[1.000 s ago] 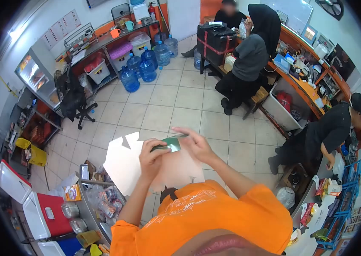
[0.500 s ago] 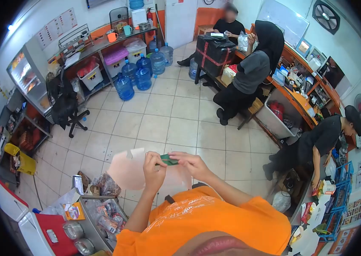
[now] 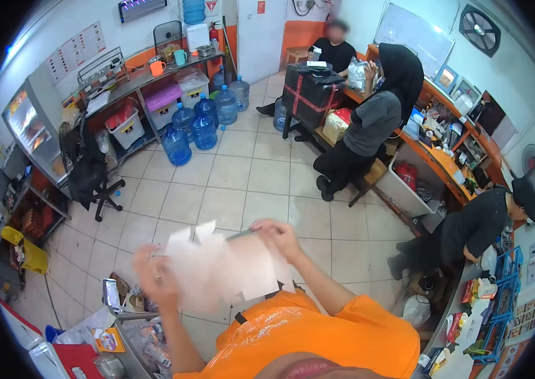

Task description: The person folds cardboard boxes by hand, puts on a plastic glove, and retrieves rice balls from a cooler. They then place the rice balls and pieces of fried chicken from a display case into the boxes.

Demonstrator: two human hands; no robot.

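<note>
A pale, flat cardboard sheet with cut flaps (image 3: 242, 262) spreads out in front of my orange shirt. Along its far edge a narrow dark green strip (image 3: 240, 234) shows. My right hand (image 3: 282, 240) is closed on the sheet's far right corner, fingertips at the end of the green strip. At the left side of the sheet is my left hand (image 3: 158, 278), smeared by motion. Whether its fingers grip the sheet cannot be made out.
A metal counter with packets (image 3: 147, 338) stands at lower left, beside a red-and-white cooler (image 3: 78, 360). Blue water bottles (image 3: 177, 145) and an office chair (image 3: 93, 180) are farther off. One person (image 3: 368, 120) stands, one (image 3: 337, 50) sits, another (image 3: 469, 227) bends at right.
My left hand has left the green part and moved left and down. My right hand has shifted slightly right. The sheet now faces me more broadly, with less green showing. The view has tilted slightly.
</note>
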